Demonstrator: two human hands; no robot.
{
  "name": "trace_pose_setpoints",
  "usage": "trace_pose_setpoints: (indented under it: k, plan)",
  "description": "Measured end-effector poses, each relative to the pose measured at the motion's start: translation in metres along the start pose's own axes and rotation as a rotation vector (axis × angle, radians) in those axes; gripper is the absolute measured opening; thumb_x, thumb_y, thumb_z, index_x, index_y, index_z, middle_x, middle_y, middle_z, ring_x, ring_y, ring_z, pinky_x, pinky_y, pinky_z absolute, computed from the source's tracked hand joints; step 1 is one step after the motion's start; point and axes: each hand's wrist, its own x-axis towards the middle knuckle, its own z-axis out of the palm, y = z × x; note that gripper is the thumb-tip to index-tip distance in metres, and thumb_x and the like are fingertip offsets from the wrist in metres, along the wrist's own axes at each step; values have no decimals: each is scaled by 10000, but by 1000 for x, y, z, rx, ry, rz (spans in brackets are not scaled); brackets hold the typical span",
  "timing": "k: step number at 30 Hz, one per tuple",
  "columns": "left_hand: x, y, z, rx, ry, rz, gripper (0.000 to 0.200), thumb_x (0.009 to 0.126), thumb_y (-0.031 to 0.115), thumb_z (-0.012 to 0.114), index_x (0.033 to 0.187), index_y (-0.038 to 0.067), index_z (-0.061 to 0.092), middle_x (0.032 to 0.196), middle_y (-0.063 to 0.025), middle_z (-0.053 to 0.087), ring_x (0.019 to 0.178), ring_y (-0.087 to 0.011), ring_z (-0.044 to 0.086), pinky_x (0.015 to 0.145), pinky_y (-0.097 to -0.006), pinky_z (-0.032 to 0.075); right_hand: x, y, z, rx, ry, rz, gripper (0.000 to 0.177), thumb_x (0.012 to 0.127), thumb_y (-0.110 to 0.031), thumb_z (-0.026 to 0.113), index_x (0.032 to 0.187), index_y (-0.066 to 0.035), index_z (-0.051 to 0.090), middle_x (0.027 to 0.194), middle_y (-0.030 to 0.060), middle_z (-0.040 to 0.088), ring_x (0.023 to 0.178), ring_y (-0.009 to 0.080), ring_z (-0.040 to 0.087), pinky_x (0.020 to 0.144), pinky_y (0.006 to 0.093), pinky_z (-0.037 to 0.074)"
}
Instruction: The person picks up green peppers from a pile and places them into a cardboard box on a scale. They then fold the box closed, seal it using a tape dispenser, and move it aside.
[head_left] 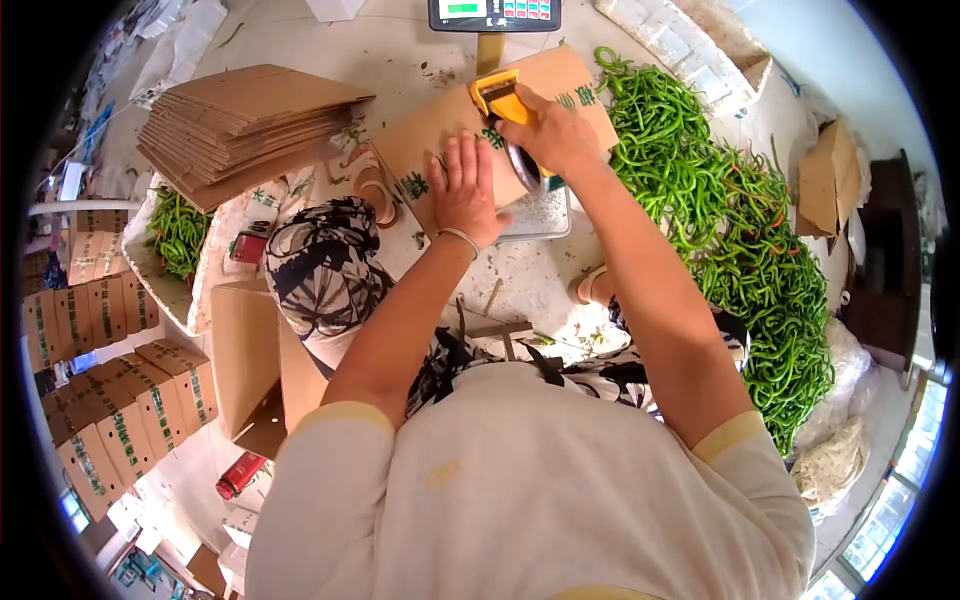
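Observation:
A cardboard box [410, 145] with green print lies across the metal scale platform [545, 218] in front of me. My left hand [466, 190] rests flat on the box top, fingers stretched out. In my right hand [550, 130] is a yellow tape dispenser [503, 98], gripped with its head against the box top near the middle. Its tape roll shows below my fingers. Above the box stands the scale's display [495, 12].
Green chili peppers [690, 170] lie in a large heap to the right. Flattened cardboard [250, 120] is stacked at the left, above a foam box [205, 285] with peppers. Printed boxes [130, 420] stand in rows at the far left. An open carton [245, 350] is beside my leg.

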Motion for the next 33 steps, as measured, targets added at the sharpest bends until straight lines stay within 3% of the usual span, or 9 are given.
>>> trace_pose_setpoints:
  k: [2,5,9,13,17,26,31,32,33]
  plan:
    - [-7,5,-5,91,-162,56,943,770,267,698,1497,160,106,1562,-68,80,1442,-266,75,1135,-554,82,0,-4,-1,-11,-13,23,725,767,-527,608,1401,-224,431,1141,171,637,1057,331,610,896,405,473]
    - [4,-11,12,82,-57,48,1059,683,332,782,1496,148,129,1571,-41,73,1441,-268,92,1136,-555,71,-11,-16,-3,112,72,-4,720,769,-553,615,1376,-193,472,1055,213,653,998,348,627,877,403,473]
    - [14,-13,10,96,-105,-24,917,764,156,656,1501,155,111,1573,-34,71,1450,-225,63,1144,-521,63,-55,-6,-12,88,73,18,692,776,-527,610,1364,-185,487,1016,239,654,986,352,629,864,391,477]
    - [30,-27,11,58,-87,-34,932,754,214,667,1500,142,112,1572,-27,86,1449,-218,79,1143,-500,84,-104,29,14,133,85,-18,658,793,-471,638,1360,-174,486,723,238,638,723,385,653,684,445,517]
    - [52,-41,14,60,-79,-41,994,715,318,726,1494,157,131,1565,-20,115,1437,-198,123,1144,-483,124,-143,82,94,-44,206,-54,716,776,-403,694,1416,-292,394,777,217,587,678,425,615,634,489,511]
    - [59,-57,11,23,-50,39,1010,671,348,761,1477,140,189,1538,-40,193,1421,-224,168,1116,-499,137,-172,148,166,7,-13,-5,753,769,-348,720,1432,-276,372,789,219,540,697,414,582,623,474,488]
    - [58,-54,14,37,-25,30,995,658,329,756,1463,104,217,1524,-49,226,1405,-227,202,1106,-521,159,-48,124,179,-65,-298,109,686,774,-380,679,1387,-229,410,913,254,633,840,409,636,715,492,510]
    - [59,-55,15,38,-9,28,1024,635,341,775,1462,107,219,1522,-44,225,1403,-225,206,1103,-518,166,-8,100,178,-64,-274,86,563,760,-386,679,1265,-177,544,920,194,666,863,361,652,736,467,523]
    - [60,-55,17,37,7,27,1053,612,353,795,1461,109,221,1521,-39,225,1401,-223,209,1101,-516,174,32,80,172,-253,-494,142,394,763,-386,607,1076,-152,656,972,164,680,875,347,658,776,436,519]
